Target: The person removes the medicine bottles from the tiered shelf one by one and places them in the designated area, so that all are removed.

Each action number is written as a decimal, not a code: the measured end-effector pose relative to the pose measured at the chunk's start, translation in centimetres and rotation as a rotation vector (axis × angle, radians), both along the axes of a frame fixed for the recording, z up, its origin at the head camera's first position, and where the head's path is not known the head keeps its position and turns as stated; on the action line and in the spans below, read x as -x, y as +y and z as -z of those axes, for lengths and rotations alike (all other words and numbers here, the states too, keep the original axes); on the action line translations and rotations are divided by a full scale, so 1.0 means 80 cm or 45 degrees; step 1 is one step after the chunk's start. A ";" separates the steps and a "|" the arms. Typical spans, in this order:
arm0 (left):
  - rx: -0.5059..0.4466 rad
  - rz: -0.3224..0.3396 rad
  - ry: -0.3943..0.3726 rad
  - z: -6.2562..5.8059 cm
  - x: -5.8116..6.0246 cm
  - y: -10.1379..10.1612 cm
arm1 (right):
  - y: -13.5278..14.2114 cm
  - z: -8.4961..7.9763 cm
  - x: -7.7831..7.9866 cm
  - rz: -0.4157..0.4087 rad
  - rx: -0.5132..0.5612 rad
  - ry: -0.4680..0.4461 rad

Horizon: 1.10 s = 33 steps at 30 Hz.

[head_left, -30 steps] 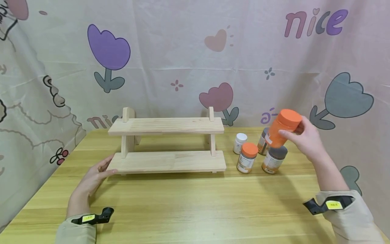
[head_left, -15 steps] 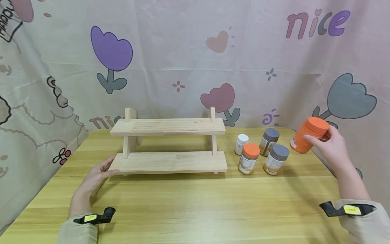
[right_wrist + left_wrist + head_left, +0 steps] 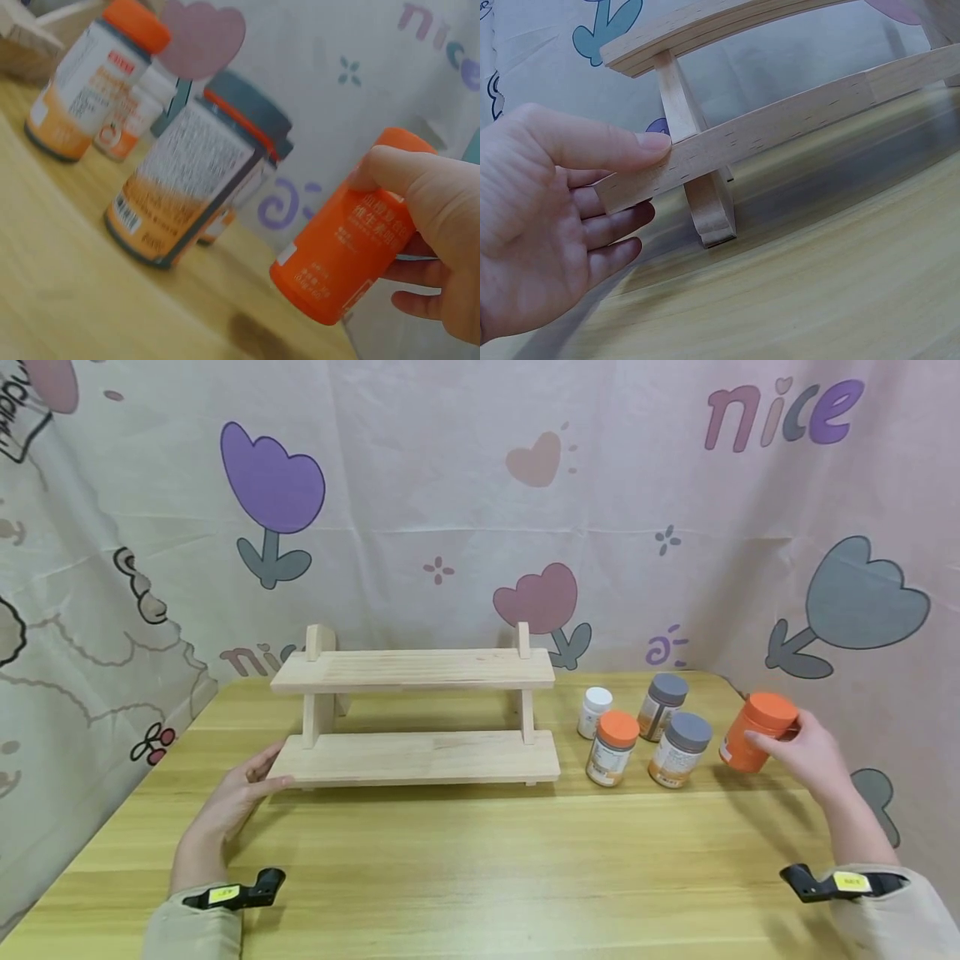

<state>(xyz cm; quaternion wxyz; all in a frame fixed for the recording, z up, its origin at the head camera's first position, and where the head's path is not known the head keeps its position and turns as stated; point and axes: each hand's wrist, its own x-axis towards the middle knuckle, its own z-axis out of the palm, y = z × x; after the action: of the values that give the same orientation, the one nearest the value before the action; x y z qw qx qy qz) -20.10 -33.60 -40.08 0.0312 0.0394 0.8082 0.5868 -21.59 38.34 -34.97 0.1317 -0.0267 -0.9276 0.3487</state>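
A pale two-tier wooden shelf [image 3: 420, 756] stands on the table. My left hand [image 3: 228, 797] holds the left end of its lower board, thumb [image 3: 641, 146] on the front edge and fingers underneath. To the right of the other bottles, my right hand [image 3: 813, 756] grips an all-orange bottle [image 3: 753, 735], its thumb on the near side. In the right wrist view the orange bottle [image 3: 341, 244] is tilted, and its shadow lies apart from its base, so it appears just above the table.
Between shelf and right hand stand a white bottle [image 3: 595, 714], an orange-capped bottle [image 3: 609, 758] and two grey-capped bottles, one at the front [image 3: 677, 752] and one behind [image 3: 662, 708]. A printed curtain [image 3: 420, 468] hangs behind the table [image 3: 450, 868].
My right hand has carried the orange bottle from above the grey-capped bottles out to the right, then lowered it toward the table. The left hand stays at the shelf end.
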 end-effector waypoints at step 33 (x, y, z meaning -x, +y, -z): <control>0.090 -0.161 0.092 -0.025 0.005 0.010 | 0.016 -0.006 -0.004 -0.038 0.022 -0.082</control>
<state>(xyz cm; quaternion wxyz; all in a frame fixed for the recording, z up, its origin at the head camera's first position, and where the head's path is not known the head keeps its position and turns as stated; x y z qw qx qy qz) -20.53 -32.78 -38.10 -0.0338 0.0082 0.8298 0.5569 -21.25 39.64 -34.49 0.0961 -0.0251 -0.9286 0.3575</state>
